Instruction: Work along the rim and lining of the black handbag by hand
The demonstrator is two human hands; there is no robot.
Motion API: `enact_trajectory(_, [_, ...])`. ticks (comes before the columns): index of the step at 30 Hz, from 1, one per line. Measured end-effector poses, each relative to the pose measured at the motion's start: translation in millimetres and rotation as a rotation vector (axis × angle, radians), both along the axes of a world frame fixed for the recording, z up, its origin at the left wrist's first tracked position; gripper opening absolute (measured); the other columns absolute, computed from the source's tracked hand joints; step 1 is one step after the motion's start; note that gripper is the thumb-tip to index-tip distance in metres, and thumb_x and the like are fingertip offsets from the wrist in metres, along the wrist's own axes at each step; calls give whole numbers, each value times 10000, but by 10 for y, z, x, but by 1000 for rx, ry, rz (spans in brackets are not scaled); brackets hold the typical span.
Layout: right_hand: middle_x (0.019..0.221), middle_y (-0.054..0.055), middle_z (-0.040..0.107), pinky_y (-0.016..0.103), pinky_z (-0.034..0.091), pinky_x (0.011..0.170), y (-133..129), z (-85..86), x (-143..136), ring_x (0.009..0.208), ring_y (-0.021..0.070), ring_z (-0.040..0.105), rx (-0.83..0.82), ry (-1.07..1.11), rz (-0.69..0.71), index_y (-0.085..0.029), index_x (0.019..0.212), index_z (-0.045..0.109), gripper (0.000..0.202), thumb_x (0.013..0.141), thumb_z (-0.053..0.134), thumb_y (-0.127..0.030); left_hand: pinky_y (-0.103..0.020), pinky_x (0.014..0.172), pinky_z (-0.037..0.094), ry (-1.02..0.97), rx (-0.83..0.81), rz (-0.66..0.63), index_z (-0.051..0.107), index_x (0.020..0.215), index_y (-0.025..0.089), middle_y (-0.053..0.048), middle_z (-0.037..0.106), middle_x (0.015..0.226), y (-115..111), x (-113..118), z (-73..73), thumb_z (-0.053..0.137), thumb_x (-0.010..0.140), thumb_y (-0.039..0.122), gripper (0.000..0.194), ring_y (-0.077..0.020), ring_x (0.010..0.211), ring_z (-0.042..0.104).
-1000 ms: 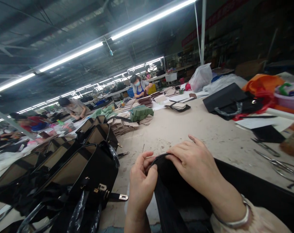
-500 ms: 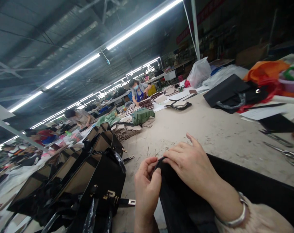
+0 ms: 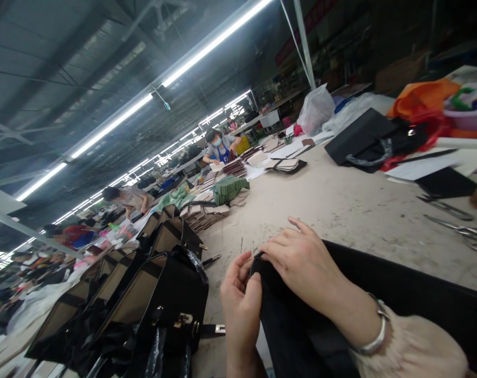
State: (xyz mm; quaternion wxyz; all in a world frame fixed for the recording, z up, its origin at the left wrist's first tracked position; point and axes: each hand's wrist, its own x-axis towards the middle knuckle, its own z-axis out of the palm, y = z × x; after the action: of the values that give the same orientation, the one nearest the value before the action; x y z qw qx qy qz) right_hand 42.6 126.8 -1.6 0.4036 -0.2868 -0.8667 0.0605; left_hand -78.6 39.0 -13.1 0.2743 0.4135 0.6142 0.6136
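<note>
1. The black leather-like piece [image 3: 288, 331] is at the near side of the desk [image 3: 286, 199], between the hands and running off to the right beneath the right forearm.
2. The left hand [image 3: 242, 304] pinches its far upper edge, thumb against fingers.
3. The right hand [image 3: 301, 262] has its grip closed on that edge just beside the left fingertips, with one finger raised; its thumb cannot be made out clearly.
4. The piece is probably light and soft enough to bend, since its edge curves between the hands; the long right side runs straighter and may be stiffer.
5. Its surface could be smooth and slightly slippery, and likely marks more easily than it breaks.
6. The folded edge seems the surest hold, with both thumbs close together; the broad face offers less to pinch.
</note>
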Motion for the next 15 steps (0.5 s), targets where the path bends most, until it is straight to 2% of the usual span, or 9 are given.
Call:
enact_trajectory(4, [810, -47, 672, 439, 170, 1075, 11, 21, 38, 834, 146, 560, -16, -6, 57, -261, 838, 657, 95, 871, 569, -246, -283, 888, 488, -22, 17, -9, 517, 1152, 109, -122, 639, 1068, 10, -8, -25, 591, 779, 227, 398, -227, 1018, 607])
enact_trajectory(15, [722, -23, 613, 425, 204, 1072, -20, -32, -63, 786, 167, 505, 33, 12, -9, -217, 713, 593, 153, 860, 552, -220, -304, 875, 505, 108, -1, 89, 593, 1116, 117, -116, 646, 1046, 25, 46, -40, 601, 752, 260, 391, -238, 983, 617])
